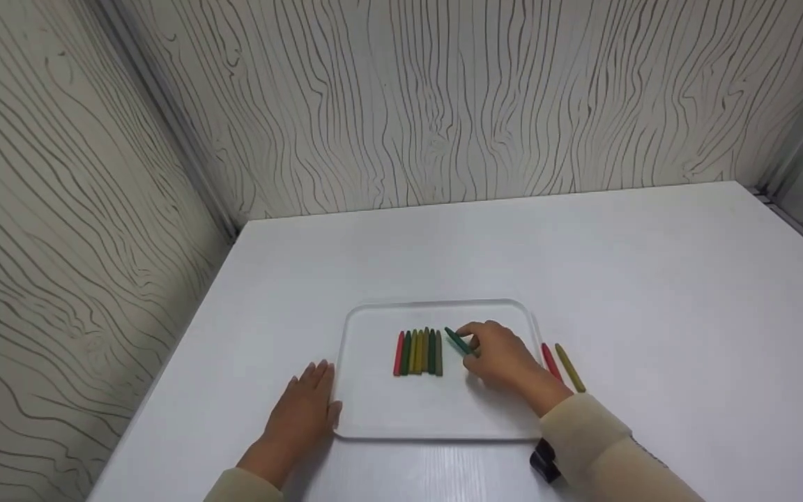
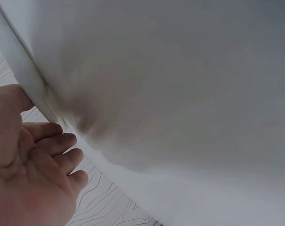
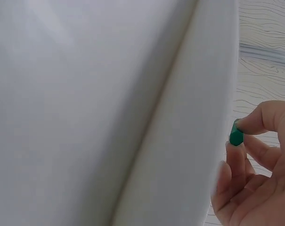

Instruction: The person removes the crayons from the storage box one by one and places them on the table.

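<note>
A green crayon (image 1: 459,340) is pinched between the thumb and fingers of my right hand (image 1: 502,355), tilted over the right half of a white tray (image 1: 387,411). In the right wrist view the blunt end of the green crayon (image 3: 236,133) shows between thumb and fingertips. To its left, a row of several crayons (image 1: 418,352) in red, greens and yellowish tones lies side by side on the tray. My left hand (image 1: 302,404) rests at the tray's left edge with its fingers extended; in the left wrist view the left hand (image 2: 36,160) has its thumb by the rim.
A red crayon (image 1: 551,362) and a yellow-olive crayon (image 1: 570,367) lie on the white table (image 1: 652,279) just right of the tray. A black object (image 1: 545,463), partly hidden by the right sleeve, is near the tray's lower right corner. Patterned panels (image 1: 436,104) stand behind and at the sides.
</note>
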Demonstrator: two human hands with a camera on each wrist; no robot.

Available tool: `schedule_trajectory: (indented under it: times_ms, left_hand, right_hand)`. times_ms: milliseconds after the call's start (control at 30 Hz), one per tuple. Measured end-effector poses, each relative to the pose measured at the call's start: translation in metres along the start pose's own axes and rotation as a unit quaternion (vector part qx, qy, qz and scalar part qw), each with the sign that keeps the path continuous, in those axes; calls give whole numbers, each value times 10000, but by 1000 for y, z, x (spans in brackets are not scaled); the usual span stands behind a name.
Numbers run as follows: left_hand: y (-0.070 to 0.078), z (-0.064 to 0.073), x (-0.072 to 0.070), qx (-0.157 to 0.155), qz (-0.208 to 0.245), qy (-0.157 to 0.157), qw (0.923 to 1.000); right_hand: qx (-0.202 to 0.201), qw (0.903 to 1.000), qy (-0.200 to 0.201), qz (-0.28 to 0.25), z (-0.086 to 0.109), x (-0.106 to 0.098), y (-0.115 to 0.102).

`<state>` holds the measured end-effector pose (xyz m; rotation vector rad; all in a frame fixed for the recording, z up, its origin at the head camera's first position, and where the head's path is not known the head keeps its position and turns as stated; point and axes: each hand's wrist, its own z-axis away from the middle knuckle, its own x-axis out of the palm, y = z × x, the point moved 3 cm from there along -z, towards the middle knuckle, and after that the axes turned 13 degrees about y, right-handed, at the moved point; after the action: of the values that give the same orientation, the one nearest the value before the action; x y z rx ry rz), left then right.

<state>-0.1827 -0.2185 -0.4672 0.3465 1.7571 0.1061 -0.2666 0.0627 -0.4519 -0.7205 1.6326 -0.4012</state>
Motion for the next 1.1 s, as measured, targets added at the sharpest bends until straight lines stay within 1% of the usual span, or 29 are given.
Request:
schedule_trajectory:
  times_ms: [133, 400, 567, 700, 800, 933, 1100]
  left_hand:
    - [0, 0, 0, 66, 24, 29, 10000]
    - [0, 0, 0, 89, -19, 39, 10000]
    - [0, 0, 0, 27, 11, 26, 10000]
    - [1, 0, 0, -26, 39, -8, 10000]
    - [0, 1, 1, -95, 59, -80, 9999]
    - [0, 2, 2, -155, 18, -139, 9998]
    - [-1, 0, 2, -111, -57, -119, 9999]
  right_hand:
    - [55, 9999, 79, -51, -1, -8, 2]
    - [20, 9996, 242, -124, -1, -26, 7]
    - [63, 9993, 318, -175, 2, -37, 14]
    - [58, 9986, 413, -340, 4, -45, 21]
    - [193, 9981, 419, -398, 6, -51, 28]
    - [399, 9980, 355, -331, 9, -60, 39]
    - [537, 9975, 379, -247, 13, -72, 53]
